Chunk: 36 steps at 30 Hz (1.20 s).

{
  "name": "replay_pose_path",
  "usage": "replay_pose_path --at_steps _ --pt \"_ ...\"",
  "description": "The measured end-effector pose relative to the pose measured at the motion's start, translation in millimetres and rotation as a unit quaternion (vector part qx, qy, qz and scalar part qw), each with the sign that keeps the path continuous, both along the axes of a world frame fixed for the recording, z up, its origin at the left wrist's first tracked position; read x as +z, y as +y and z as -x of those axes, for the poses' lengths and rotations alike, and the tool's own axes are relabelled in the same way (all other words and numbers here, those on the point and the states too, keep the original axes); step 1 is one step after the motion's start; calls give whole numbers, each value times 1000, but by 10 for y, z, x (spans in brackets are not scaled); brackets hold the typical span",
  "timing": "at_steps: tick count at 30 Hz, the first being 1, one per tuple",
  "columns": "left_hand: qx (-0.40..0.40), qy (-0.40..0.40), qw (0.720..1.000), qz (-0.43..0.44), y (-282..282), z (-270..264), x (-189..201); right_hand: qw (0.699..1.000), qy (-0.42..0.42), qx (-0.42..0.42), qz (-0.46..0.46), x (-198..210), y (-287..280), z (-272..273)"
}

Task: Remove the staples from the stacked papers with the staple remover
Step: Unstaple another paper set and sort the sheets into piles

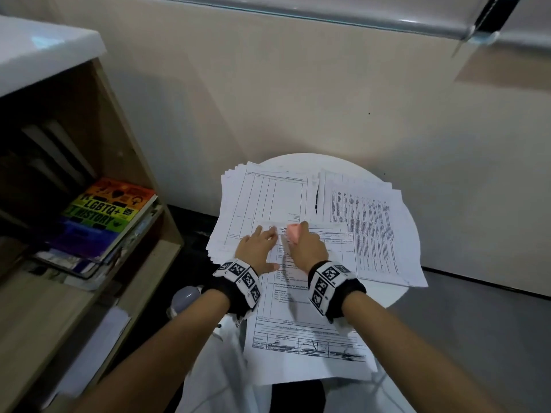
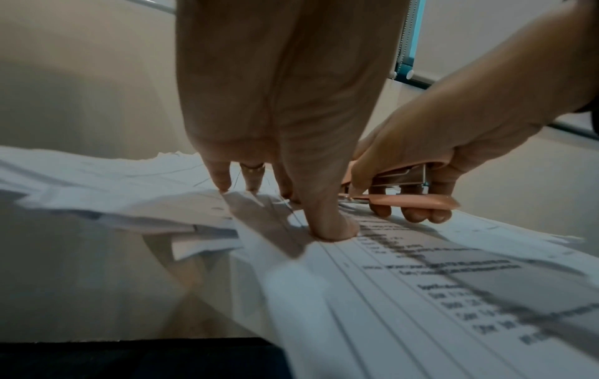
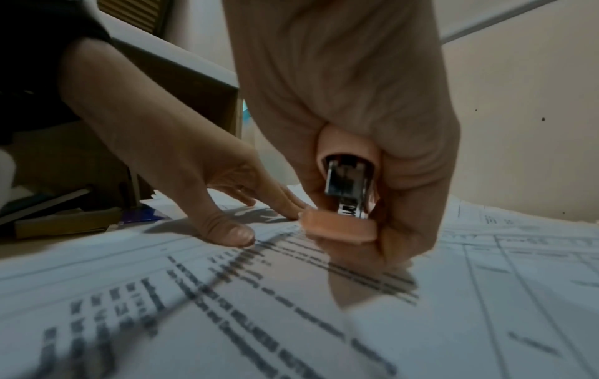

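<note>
A printed form lies on top of paper stacks on a small round white table and overhangs its near edge. My left hand lies open on the form's upper left part, fingertips and thumb pressing it down. Just to its right, my right hand grips a pink staple remover whose nose points down at the top edge of the form. In the right wrist view the staple remover shows its metal inside between my curled fingers. No staple is visible; the hands hide that spot.
Two more paper stacks lie on the table, one at the back left and one at the right. A wooden shelf with a rainbow-covered book stands to the left. A beige wall runs close behind the table.
</note>
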<state>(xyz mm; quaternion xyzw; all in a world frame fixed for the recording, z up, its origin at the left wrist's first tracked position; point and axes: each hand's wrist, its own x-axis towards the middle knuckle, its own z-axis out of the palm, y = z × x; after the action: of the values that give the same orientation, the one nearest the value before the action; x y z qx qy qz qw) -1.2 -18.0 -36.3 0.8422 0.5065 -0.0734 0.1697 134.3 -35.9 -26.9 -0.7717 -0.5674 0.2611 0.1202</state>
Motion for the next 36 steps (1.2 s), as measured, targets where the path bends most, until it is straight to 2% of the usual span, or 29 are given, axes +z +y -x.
replay_pose_path --at_steps 3,5,10,15,20,23,27,32,34,36 --pt "-13 5 1000 22 32 2 -47 999 16 -31 7 -26 36 85" --pt "-18 7 999 39 47 10 -74 999 -2 -41 3 -47 27 123" --pt "-29 19 998 52 58 15 -67 995 -83 16 -59 -134 13 113" --pt "-31 35 998 52 60 4 -65 998 -32 -48 -36 -98 152 171" --pt "-30 33 998 50 65 -4 -69 995 -44 12 -91 -103 133 154" --pt "-21 37 998 48 52 -17 -39 995 -7 -8 -97 -49 138 124" --pt "20 77 996 35 -11 -128 -29 994 45 -49 -92 -23 -5 -152" --pt "82 78 992 -54 -98 -432 -45 992 49 -99 -67 -46 -252 -716" --pt "52 49 996 -62 -92 -580 -73 992 55 -106 -51 -75 -337 -873" --pt "-8 6 1000 -27 -94 -727 -100 991 65 -109 -44 -136 -373 -946"
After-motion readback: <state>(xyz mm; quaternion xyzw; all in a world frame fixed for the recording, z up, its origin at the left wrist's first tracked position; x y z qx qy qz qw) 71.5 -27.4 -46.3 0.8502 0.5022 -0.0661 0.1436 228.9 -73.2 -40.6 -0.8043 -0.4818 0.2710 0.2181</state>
